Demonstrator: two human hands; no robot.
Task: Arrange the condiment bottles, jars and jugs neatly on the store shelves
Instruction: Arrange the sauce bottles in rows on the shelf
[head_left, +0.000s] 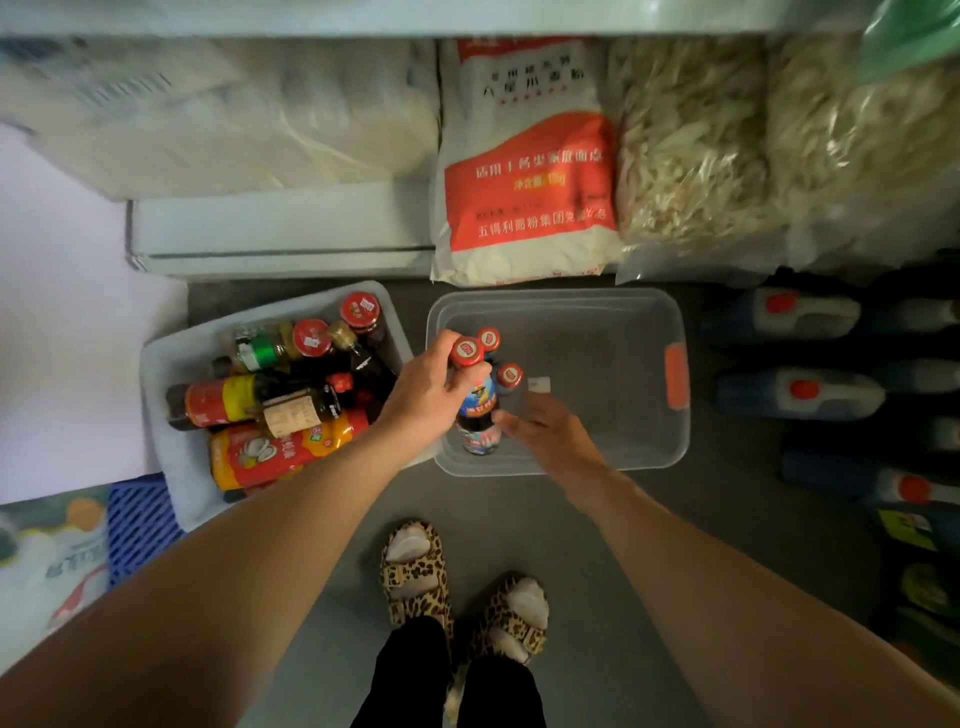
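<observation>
The left hand (426, 395) grips a red-capped bottle (475, 400) by its neck, upright in the clear bin (623, 312) on the floor; the right hand (540, 426), fingers loose, touches its side. Lifted carelessly, it might knock the two neighbouring bottles (498, 358) over.

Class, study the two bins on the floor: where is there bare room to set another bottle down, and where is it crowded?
Free: the clear bin, its floor bare from the three red-capped bottles rightward to the orange latch. Also the grey floor between that bin and the sandals. Crowded: the white bin, piled with bottles.
</observation>
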